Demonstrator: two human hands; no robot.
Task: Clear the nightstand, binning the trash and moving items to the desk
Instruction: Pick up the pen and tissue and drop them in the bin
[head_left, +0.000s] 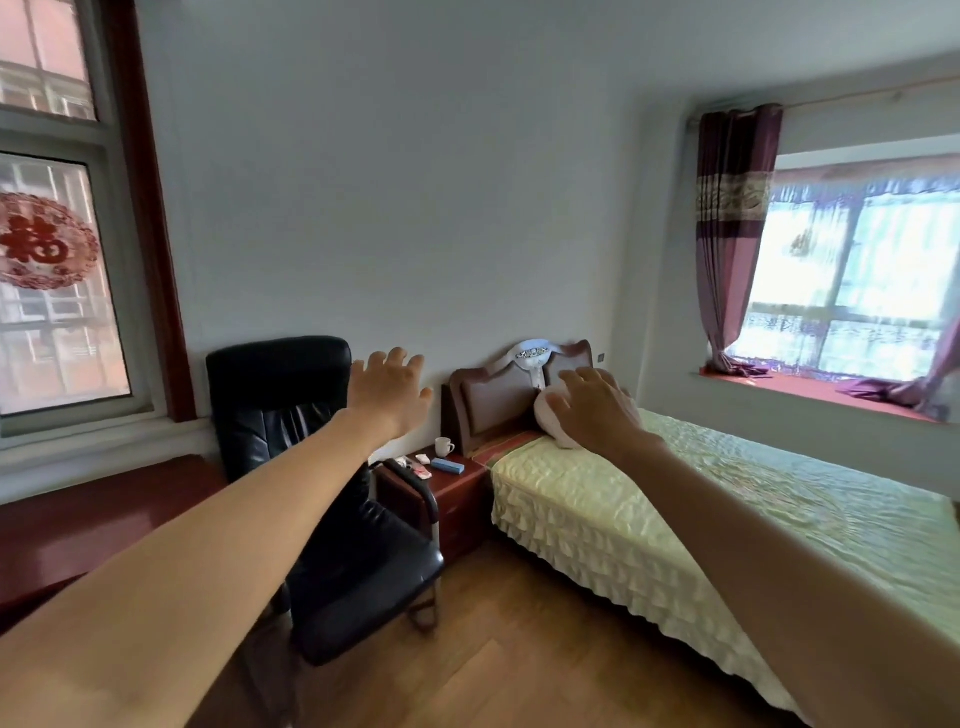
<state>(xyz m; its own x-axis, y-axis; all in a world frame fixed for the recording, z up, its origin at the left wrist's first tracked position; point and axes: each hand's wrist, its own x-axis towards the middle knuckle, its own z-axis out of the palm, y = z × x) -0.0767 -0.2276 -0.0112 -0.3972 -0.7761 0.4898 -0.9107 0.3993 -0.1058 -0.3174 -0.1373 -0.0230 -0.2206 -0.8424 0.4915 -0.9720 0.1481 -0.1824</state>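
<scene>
At the far left, the dark red-brown wooden worktop (78, 525) under the window shows only a bare glossy stretch; judging from this, nothing has been moved onto it yet. Beside it stands a black leather office chair (291, 415), partly blocking the way to the bedside. The left hand (387, 392) is raised in the air in front of the wall, fingers (397, 358) spread apart and holding nothing.

Below and right of that hand sits the small reddish-brown wooden nightstand (457, 499), wedged between the chair and the bed. Its top is still loaded: some small red-and-white packet or wrapper (418, 469) near the chair's armrest, a small white scrap (423, 458), a flat blue rectangular box (448, 465), and a white ceramic mug (443, 446) at the back. Which of these count as trash is too small to tell.

The right hand (597, 410) hovers over the white pillow (553, 423) on the pale green quilted bed (727, 509), fingers likewise splayed and empty.

The task appears to be at its very start: everything remains to be picked up, and no bin is in view.
</scene>
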